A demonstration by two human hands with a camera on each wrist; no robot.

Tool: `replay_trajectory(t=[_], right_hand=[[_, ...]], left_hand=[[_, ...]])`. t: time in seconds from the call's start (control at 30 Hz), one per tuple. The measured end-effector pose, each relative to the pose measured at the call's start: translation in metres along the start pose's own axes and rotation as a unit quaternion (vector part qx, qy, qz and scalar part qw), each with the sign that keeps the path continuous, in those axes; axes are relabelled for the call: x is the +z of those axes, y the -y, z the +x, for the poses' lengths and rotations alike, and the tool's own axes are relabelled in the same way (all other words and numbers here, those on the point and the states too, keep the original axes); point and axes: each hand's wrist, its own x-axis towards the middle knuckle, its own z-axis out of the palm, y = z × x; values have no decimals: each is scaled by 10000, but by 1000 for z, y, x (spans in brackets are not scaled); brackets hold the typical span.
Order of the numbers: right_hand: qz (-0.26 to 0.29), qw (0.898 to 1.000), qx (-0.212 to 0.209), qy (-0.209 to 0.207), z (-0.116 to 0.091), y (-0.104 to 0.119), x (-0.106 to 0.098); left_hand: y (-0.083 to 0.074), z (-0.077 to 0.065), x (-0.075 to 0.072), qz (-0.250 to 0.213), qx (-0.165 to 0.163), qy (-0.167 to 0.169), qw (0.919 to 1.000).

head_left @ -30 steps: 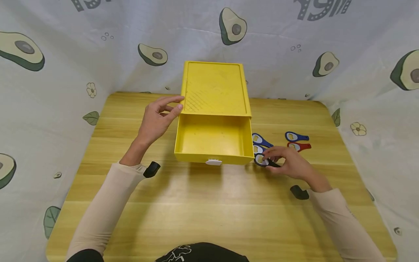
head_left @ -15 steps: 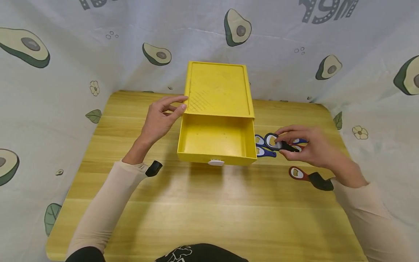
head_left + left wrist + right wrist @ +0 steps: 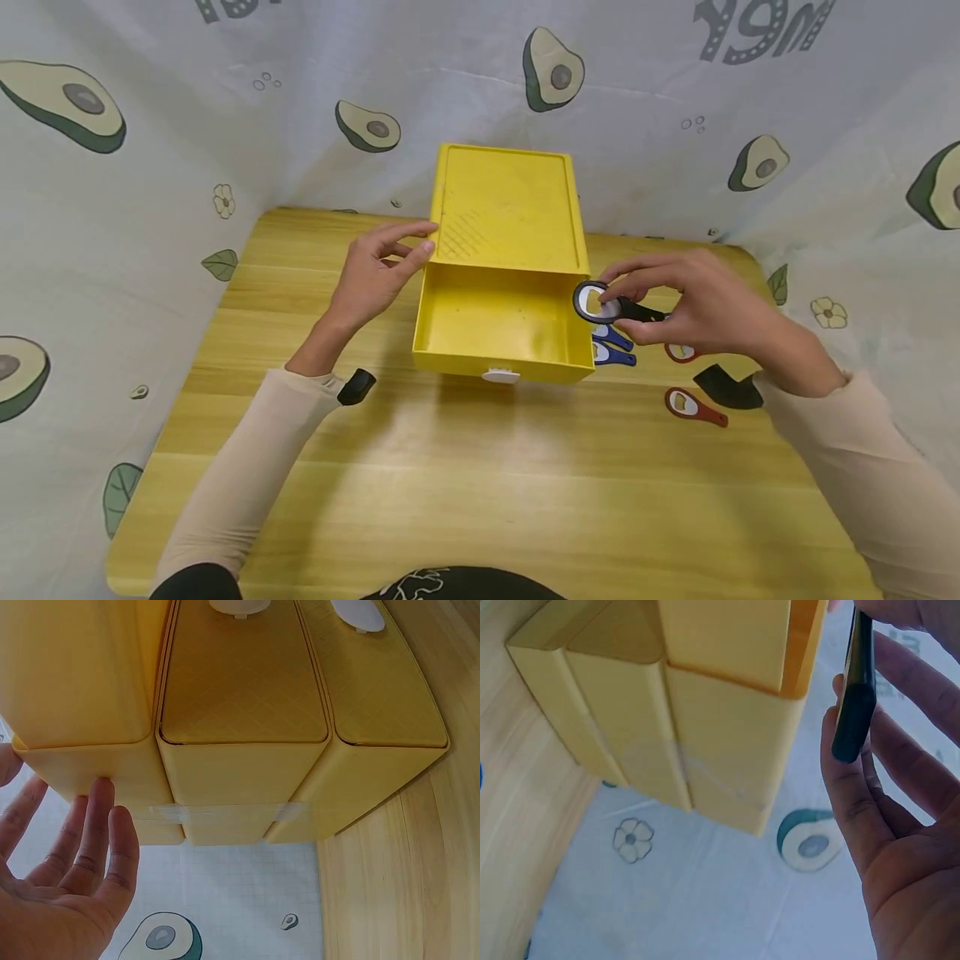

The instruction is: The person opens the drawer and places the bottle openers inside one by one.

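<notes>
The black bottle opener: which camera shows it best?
The head view: there the black bottle opener shows its round face and much of its handle, held by the right hand. The right wrist view catches it mostly edge-on; the left wrist view doesn't show it.

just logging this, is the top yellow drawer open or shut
Open: the top drawer juts out past the yellow cabinet, its inside showing.

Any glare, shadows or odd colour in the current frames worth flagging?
Head: soft glare on the table, shadows below the open drawer; left wrist: the closed drawers show dim, shaded fronts; right wrist: the backdrop looks bluish, and the opener is dark with little detail.
</notes>
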Motion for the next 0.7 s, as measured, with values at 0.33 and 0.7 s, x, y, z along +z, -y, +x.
replay_trajectory(t=[0.33, 0.7], right_hand=[[454, 9946, -309, 879, 60, 21, 10], [702, 9830, -441, 1641, 106, 50, 35]], left_hand=[[-1, -1, -1, -73, 46, -4, 10000], [-1, -1, -2, 8, 6, -14, 10000]])
